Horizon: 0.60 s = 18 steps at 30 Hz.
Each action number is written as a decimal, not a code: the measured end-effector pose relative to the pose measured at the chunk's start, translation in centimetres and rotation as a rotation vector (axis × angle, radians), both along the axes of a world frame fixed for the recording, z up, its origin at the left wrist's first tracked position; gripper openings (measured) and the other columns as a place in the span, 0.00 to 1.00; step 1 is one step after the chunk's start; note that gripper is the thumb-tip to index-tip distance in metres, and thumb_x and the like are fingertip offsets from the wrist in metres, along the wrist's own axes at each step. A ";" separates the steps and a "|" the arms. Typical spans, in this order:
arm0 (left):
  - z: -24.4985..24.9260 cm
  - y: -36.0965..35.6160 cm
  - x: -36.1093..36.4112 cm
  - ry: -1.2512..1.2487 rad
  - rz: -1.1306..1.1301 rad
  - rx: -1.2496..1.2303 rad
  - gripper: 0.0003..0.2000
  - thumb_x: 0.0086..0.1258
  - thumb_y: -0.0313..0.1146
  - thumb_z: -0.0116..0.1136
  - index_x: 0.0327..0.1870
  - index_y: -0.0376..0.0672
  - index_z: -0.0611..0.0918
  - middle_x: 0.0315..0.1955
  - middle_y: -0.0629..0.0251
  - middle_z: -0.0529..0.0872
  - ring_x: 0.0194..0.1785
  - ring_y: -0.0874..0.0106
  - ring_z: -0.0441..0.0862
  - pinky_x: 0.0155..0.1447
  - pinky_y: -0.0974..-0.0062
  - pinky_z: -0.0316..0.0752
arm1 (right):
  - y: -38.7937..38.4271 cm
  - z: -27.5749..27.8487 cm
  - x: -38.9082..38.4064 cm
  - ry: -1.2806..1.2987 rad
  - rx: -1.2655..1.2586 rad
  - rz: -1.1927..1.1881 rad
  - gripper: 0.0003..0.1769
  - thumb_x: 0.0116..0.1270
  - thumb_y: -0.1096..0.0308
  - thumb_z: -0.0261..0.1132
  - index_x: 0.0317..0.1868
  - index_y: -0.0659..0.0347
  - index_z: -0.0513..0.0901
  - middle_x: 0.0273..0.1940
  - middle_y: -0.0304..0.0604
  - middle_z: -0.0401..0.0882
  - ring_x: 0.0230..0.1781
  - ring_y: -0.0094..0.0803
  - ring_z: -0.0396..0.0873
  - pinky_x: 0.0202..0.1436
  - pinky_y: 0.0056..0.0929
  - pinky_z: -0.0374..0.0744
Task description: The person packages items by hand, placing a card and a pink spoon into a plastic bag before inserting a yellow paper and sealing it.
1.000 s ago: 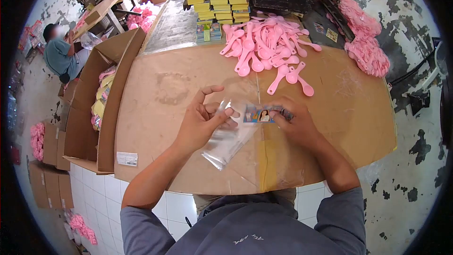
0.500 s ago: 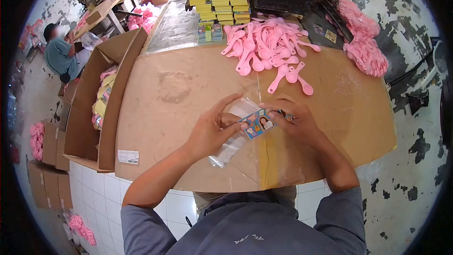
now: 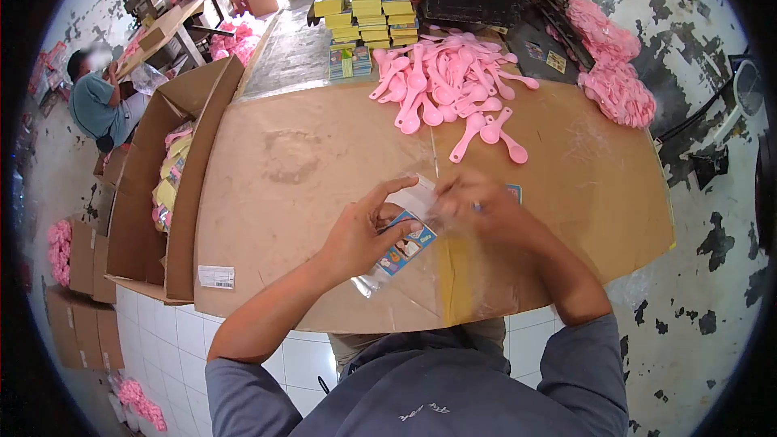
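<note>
My left hand (image 3: pixel 368 231) is closed on a blue printed card (image 3: pixel 402 252) and a clear plastic bag (image 3: pixel 368 283), its thumb pressing on the card's face. The card overlaps the bag, whose lower end sticks out below it toward me. At the bag's upper end, my right hand (image 3: pixel 486 209) is smeared by motion, its fingertips close to the plastic. The edge of another blue card (image 3: pixel 515 193) shows just beyond the right hand. Farther up the cardboard-covered table (image 3: pixel 267 218) lies a heap of pink plastic measuring spoons (image 3: pixel 453 77).
Stacks of yellow-edged cards (image 3: pixel 368 12) stand behind the spoons. On the left is an open cardboard box (image 3: pixel 206 105) with packed items inside. Pink bundles (image 3: pixel 619 93) lie at the back right. A seated person (image 3: pixel 97 105) is at the far left. A white label (image 3: pixel 216 277) is at the table's left corner.
The card in my left hand has turned steeper and moved down-left over the bag. My right hand has come off that card and moves at the bag's upper end.
</note>
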<state>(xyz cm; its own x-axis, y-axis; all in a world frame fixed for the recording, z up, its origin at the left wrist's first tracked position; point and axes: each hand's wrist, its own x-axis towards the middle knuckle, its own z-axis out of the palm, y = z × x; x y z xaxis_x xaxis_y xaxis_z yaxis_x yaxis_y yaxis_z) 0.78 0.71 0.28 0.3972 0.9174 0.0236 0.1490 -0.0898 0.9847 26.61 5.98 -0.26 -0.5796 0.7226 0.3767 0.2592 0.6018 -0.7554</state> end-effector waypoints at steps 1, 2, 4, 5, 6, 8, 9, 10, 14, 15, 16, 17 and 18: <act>-0.3 0.1 0.0 -0.023 0.012 0.024 0.30 0.75 0.22 0.65 0.76 0.40 0.68 0.39 0.62 0.92 0.40 0.83 0.84 0.43 0.81 0.78 | 1.3 -0.4 1.3 -0.021 0.020 -0.040 0.10 0.67 0.70 0.73 0.45 0.65 0.87 0.49 0.45 0.83 0.53 0.39 0.81 0.58 0.39 0.79; 0.0 0.0 0.0 -0.022 0.020 0.005 0.29 0.75 0.22 0.65 0.76 0.40 0.69 0.39 0.62 0.92 0.39 0.84 0.84 0.42 0.82 0.78 | 2.7 0.1 2.4 -0.142 0.333 -0.199 0.11 0.66 0.72 0.71 0.47 0.66 0.86 0.48 0.47 0.83 0.53 0.41 0.81 0.59 0.41 0.78; 1.0 -0.2 0.0 -0.024 0.031 -0.034 0.28 0.76 0.23 0.64 0.75 0.39 0.70 0.39 0.62 0.92 0.37 0.85 0.83 0.40 0.82 0.76 | 4.2 0.5 4.7 -0.308 0.496 -0.460 0.13 0.65 0.75 0.69 0.50 0.66 0.84 0.49 0.50 0.83 0.53 0.45 0.81 0.59 0.44 0.78; 0.7 -0.2 0.1 -0.053 0.031 -0.026 0.27 0.76 0.23 0.64 0.75 0.39 0.70 0.39 0.63 0.92 0.36 0.85 0.82 0.40 0.83 0.76 | 4.6 0.2 5.8 -0.352 0.344 -0.560 0.13 0.64 0.75 0.68 0.50 0.66 0.83 0.49 0.50 0.83 0.52 0.47 0.81 0.59 0.44 0.79; 0.1 -0.1 0.2 -0.083 0.031 -0.016 0.27 0.77 0.23 0.63 0.75 0.39 0.70 0.38 0.64 0.92 0.36 0.85 0.82 0.39 0.83 0.75 | 4.7 0.5 6.0 -0.392 0.191 -0.657 0.14 0.64 0.76 0.67 0.50 0.66 0.82 0.49 0.51 0.83 0.51 0.49 0.82 0.59 0.45 0.79; -0.2 0.0 0.2 -0.119 0.025 -0.012 0.26 0.77 0.23 0.63 0.74 0.39 0.71 0.37 0.65 0.91 0.35 0.86 0.81 0.37 0.83 0.73 | 4.2 1.3 6.4 -0.323 0.039 -0.718 0.12 0.65 0.77 0.65 0.49 0.66 0.82 0.48 0.52 0.83 0.49 0.50 0.82 0.57 0.45 0.79; 0.0 0.0 0.2 -0.125 0.018 -0.020 0.25 0.78 0.23 0.63 0.74 0.39 0.72 0.37 0.65 0.91 0.34 0.86 0.80 0.37 0.84 0.73 | 4.0 1.7 6.5 -0.289 -0.038 -0.746 0.11 0.65 0.77 0.65 0.49 0.66 0.83 0.47 0.53 0.83 0.48 0.51 0.83 0.56 0.45 0.80; 0.2 -0.1 0.1 -0.131 0.012 -0.028 0.25 0.78 0.24 0.62 0.73 0.39 0.72 0.36 0.66 0.91 0.34 0.87 0.80 0.37 0.84 0.72 | 4.0 1.7 6.8 -0.302 -0.031 -0.730 0.12 0.66 0.77 0.65 0.49 0.66 0.82 0.47 0.53 0.83 0.47 0.51 0.83 0.55 0.45 0.80; 0.1 0.1 -0.1 -0.132 0.004 -0.020 0.24 0.78 0.23 0.62 0.73 0.39 0.73 0.35 0.67 0.90 0.34 0.87 0.79 0.36 0.84 0.71 | 3.4 1.9 9.7 -0.537 0.177 -0.715 0.16 0.66 0.78 0.67 0.54 0.65 0.82 0.43 0.53 0.84 0.45 0.44 0.84 0.50 0.41 0.81; 0.6 -0.1 0.1 -0.155 0.013 -0.040 0.24 0.78 0.23 0.62 0.73 0.39 0.73 0.35 0.67 0.90 0.33 0.87 0.79 0.36 0.84 0.71 | 3.0 2.0 10.0 -0.641 0.276 -0.718 0.18 0.66 0.79 0.67 0.56 0.65 0.81 0.42 0.52 0.84 0.44 0.41 0.85 0.48 0.39 0.82; 0.8 -0.1 0.2 -0.178 0.024 -0.059 0.24 0.78 0.23 0.62 0.73 0.39 0.73 0.35 0.67 0.89 0.33 0.87 0.78 0.36 0.84 0.71 | 2.4 3.3 8.8 -0.459 0.151 -0.703 0.19 0.66 0.79 0.67 0.58 0.64 0.81 0.43 0.50 0.83 0.44 0.37 0.84 0.47 0.37 0.82; 0.8 -0.2 0.2 -0.189 0.025 -0.060 0.24 0.78 0.23 0.62 0.73 0.39 0.73 0.35 0.67 0.89 0.33 0.88 0.78 0.36 0.84 0.71 | 1.6 4.6 7.2 -0.278 0.026 -0.682 0.21 0.67 0.79 0.67 0.60 0.63 0.80 0.44 0.48 0.83 0.44 0.34 0.84 0.46 0.34 0.82; 0.8 -0.2 0.3 -0.199 0.023 -0.063 0.24 0.78 0.23 0.62 0.73 0.40 0.73 0.35 0.67 0.89 0.33 0.88 0.78 0.36 0.84 0.71 | 0.9 5.4 5.6 -0.098 -0.100 -0.658 0.23 0.67 0.79 0.68 0.62 0.63 0.79 0.44 0.46 0.83 0.43 0.30 0.84 0.45 0.32 0.82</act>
<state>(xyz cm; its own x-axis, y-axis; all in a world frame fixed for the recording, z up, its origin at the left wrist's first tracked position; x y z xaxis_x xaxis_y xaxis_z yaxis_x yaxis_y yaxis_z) 1.08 0.50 1.06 0.3689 0.9285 0.0419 -0.0474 -0.0262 0.9985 32.17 6.91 5.13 -0.0342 0.9655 0.2580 0.6185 0.2232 -0.7534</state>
